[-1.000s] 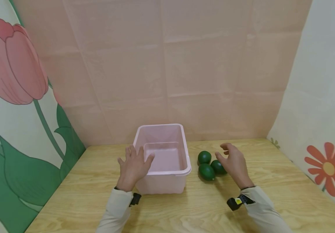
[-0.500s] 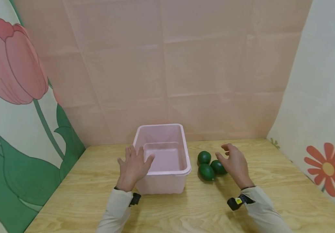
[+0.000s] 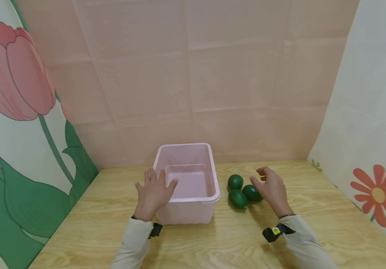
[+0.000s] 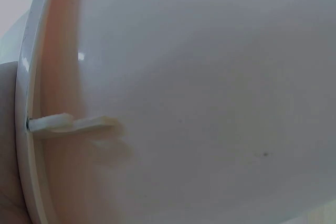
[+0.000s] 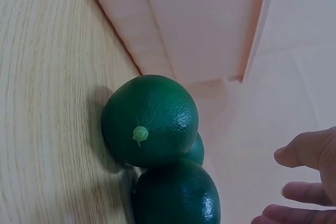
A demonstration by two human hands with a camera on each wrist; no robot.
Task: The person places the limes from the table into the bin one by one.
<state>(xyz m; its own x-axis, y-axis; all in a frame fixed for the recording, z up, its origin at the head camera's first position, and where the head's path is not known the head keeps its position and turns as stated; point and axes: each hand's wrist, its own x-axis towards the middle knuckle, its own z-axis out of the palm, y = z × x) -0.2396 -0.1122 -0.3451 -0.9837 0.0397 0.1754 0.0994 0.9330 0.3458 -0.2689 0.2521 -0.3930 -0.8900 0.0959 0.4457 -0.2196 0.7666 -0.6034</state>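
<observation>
My left hand (image 3: 153,194) lies with spread fingers over the left front corner of a pink plastic bin (image 3: 193,211). In the left wrist view, part of that hand (image 4: 7,156) shows right at the bin's rim (image 4: 27,82). Several dark green, lime-like fruits sit in a touching cluster right of the bin: one behind (image 3: 235,181), one in front (image 3: 237,199) and one at the right (image 3: 251,193). My right hand (image 3: 273,188) hovers just right of them, fingers loosely bent and holding nothing. The right wrist view shows its thumb and fingers (image 5: 307,177) apart from the fruits.
The bin's inside (image 3: 187,183) shows a bare floor. All stands on a light wood-grain table (image 3: 233,243). A pinkish-brown sheet (image 3: 193,74) hangs behind, with flower-printed panels at the left (image 3: 78,74) and right (image 3: 334,123).
My right hand has shifted very slightly to the right, away from the fruits. The left hand, the bin and the fruits stay where they were.
</observation>
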